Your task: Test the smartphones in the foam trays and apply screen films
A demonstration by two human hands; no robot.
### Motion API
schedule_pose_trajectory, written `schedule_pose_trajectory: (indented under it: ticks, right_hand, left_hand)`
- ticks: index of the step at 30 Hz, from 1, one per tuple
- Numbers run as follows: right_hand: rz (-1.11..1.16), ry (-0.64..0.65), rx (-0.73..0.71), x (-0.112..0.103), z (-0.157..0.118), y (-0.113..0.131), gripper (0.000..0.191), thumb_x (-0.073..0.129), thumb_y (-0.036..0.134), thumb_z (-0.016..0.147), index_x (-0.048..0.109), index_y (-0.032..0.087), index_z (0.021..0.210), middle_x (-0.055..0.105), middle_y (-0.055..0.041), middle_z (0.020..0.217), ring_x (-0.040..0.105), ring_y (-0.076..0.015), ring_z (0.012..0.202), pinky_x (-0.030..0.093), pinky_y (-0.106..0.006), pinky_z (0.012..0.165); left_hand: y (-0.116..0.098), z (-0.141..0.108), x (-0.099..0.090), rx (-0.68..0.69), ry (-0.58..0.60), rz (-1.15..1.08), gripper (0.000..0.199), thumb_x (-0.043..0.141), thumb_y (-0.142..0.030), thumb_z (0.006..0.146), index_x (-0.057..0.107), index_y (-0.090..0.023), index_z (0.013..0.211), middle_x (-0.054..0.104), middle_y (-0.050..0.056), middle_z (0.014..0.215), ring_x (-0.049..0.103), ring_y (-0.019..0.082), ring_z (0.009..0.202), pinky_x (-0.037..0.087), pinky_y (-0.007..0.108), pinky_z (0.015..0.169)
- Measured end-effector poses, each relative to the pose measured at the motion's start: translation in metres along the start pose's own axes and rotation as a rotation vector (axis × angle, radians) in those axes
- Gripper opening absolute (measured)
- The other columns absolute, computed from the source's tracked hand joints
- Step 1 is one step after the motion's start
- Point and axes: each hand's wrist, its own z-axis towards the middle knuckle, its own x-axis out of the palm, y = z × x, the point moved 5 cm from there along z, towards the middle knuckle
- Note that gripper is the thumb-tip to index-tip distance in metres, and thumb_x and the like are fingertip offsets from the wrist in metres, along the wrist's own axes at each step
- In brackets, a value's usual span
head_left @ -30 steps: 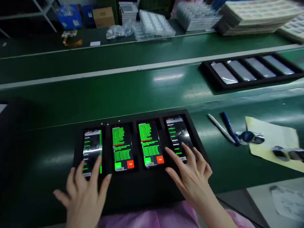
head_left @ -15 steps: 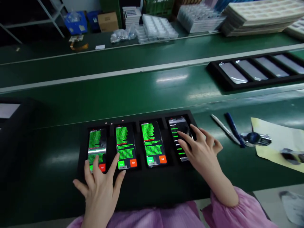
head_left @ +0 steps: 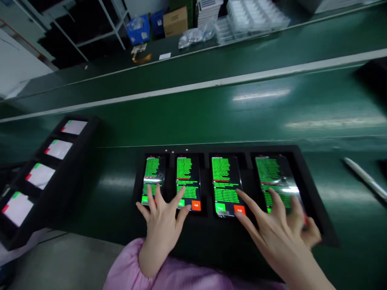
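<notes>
Below us, our left hand and right hand hover or rest, fingers spread apart, over four lit phones in a black tray; we cannot tell which fingertips touch glass.
</notes>
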Motion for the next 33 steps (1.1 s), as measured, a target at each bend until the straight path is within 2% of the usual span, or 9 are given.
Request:
schedule_pose_trajectory:
  ticks: [4,7,10,12,15,20,25,29,33]
  right_hand:
    - [-0.093,-0.055,-0.038,-0.016,0.017,0.013,0.045,0.043,0.054,0.108,0.067,0.037,0.142,0.049,-0.0203,0.153,0.029,-0.0577,0.152,0.039,-0.083,0.1]
    - [0.008,-0.047,-0.199,-0.027,0.011,0.035,0.041,0.044,0.055,0.109,0.071,0.038,0.133,0.055,-0.0126,0.154,0.035,-0.0423,0.153,0.038,-0.065,0.111]
    - [0.073,-0.033,-0.278,-0.033,0.0,0.047,0.043,0.045,0.063,0.107,0.076,0.037,0.121,0.06,-0.0074,0.153,0.043,-0.0334,0.149,0.029,-0.056,0.117]
    - [0.11,-0.064,-0.247,-0.038,-0.006,0.039,0.04,0.047,0.061,0.107,0.076,0.035,0.118,0.063,-0.0061,0.15,0.049,-0.0308,0.144,0.026,-0.053,0.118]
    - [0.136,-0.184,-0.137,-0.051,-0.016,0.007,0.027,0.054,0.042,0.109,0.074,0.031,0.124,0.065,-0.0085,0.146,0.054,-0.0287,0.137,0.034,-0.05,0.113]
    - [-0.096,-0.174,-0.046,-0.058,-0.028,-0.028,0.028,0.052,0.033,0.108,0.076,0.028,0.122,0.064,-0.0139,0.144,0.055,-0.0382,0.134,0.038,-0.057,0.104]
    - [-0.062,-0.095,-0.022,-0.051,-0.03,0.002,0.039,0.048,0.04,0.108,0.065,0.039,0.143,0.056,-0.0126,0.153,0.053,-0.0396,0.136,0.039,-0.064,0.106]
    - [-0.156,0.048,0.011,-0.028,-0.031,0.027,0.047,0.05,0.057,0.105,0.058,0.048,0.15,0.042,-0.0162,0.163,0.036,-0.0546,0.147,0.043,-0.079,0.099]
    - [-0.189,0.062,0.049,-0.012,-0.007,0.026,0.046,0.061,0.059,0.1,0.061,0.052,0.146,0.043,-0.0172,0.159,0.03,-0.0592,0.15,0.041,-0.088,0.096]
  left_hand:
    - [0.009,0.001,-0.005,0.001,-0.043,-0.1,0.049,0.05,-0.047,0.106,0.048,-0.053,0.154,0.037,0.017,0.156,0.018,0.055,0.158,0.03,0.097,0.102]
    - [0.013,-0.013,-0.008,0.212,-0.134,-0.18,0.05,0.053,-0.04,0.105,0.051,-0.047,0.155,0.039,0.015,0.157,0.019,0.047,0.16,0.03,0.088,0.114]
    - [0.019,-0.028,-0.004,0.362,-0.2,-0.17,0.043,0.06,-0.034,0.103,0.063,-0.042,0.146,0.048,0.013,0.153,0.03,0.043,0.157,0.019,0.083,0.123]
    - [0.032,-0.033,-0.001,0.366,-0.246,-0.192,0.049,0.061,-0.029,0.102,0.06,-0.042,0.149,0.053,0.012,0.151,0.035,0.04,0.155,0.014,0.08,0.126]
    - [0.067,-0.037,0.0,0.281,-0.359,-0.282,0.066,0.061,-0.023,0.101,0.042,-0.044,0.161,0.054,0.012,0.151,0.039,0.037,0.155,0.02,0.071,0.129]
    - [0.105,-0.039,0.002,0.158,-0.423,-0.187,0.067,0.061,-0.025,0.101,0.042,-0.052,0.159,0.048,0.008,0.162,0.036,0.043,0.157,0.021,0.075,0.126]
    - [0.074,-0.046,-0.009,0.106,-0.413,-0.22,0.067,0.059,-0.034,0.101,0.038,-0.044,0.163,0.051,0.013,0.154,0.047,0.039,0.147,0.026,0.072,0.126]
    - [0.033,-0.041,0.001,0.086,-0.141,-0.098,0.055,0.05,-0.047,0.104,0.048,-0.04,0.158,0.042,0.018,0.154,0.038,0.048,0.146,0.029,0.088,0.113]
    - [0.015,-0.01,0.01,0.058,0.031,0.005,0.045,0.044,-0.048,0.107,0.057,-0.047,0.15,0.035,0.017,0.154,0.032,0.052,0.149,0.03,0.095,0.102]
